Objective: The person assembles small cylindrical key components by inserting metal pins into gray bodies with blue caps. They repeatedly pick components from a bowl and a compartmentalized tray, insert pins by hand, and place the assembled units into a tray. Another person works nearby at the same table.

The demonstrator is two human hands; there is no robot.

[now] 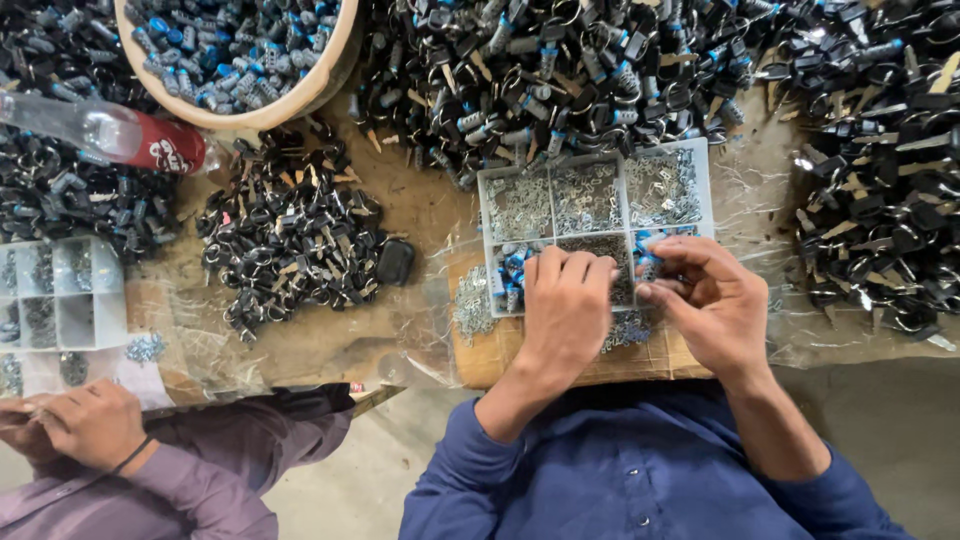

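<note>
Hands [640, 300] over compartment tray [700, 165]

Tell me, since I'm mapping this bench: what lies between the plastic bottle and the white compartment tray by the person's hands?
In the head view, a heap of black key parts lies between the plastic bottle and the white compartment tray, then bare brown tabletop.

A worn brown work surface [420, 200] filled the upper frame. Grey concrete floor [880, 420] showed at lower right, evenly lit.

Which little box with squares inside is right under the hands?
The clear compartment tray in the middle, beneath the left hand and right hand. The other tray sits far left.
</note>
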